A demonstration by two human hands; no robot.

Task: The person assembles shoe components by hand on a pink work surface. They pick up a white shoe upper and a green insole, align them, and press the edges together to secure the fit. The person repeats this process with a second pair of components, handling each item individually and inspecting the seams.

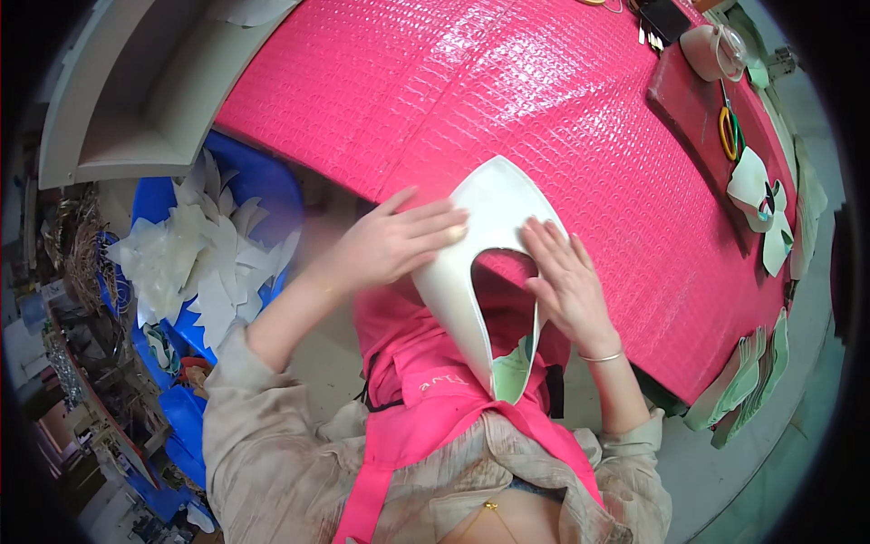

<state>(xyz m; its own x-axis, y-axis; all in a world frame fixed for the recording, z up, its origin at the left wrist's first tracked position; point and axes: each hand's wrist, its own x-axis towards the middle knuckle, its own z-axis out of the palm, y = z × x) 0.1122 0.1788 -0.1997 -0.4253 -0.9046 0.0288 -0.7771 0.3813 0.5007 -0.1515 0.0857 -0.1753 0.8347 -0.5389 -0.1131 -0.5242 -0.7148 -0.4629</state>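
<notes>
A white shoe upper [501,199] lies over the near edge of the pink-covered table, its pointed toe facing away from me. The opening in its middle is long and rounded, and pale green lining [514,370] shows at the end by my apron. My left hand [405,238] rests on the upper's left side with fingers stretched out and pressed to the surface. On the other side my right hand [569,279] lies flat, fingers extended, its thumb beside the opening. Neither hand is closed around the piece.
A blue bin [272,181] full of white scraps [204,258] stands to my left, below a grey shelf [145,109]. At the right, a red board [675,100] bears scissors [729,127] and a white cup [711,53]. Folded pale green pieces [745,381] sit at the table's right edge.
</notes>
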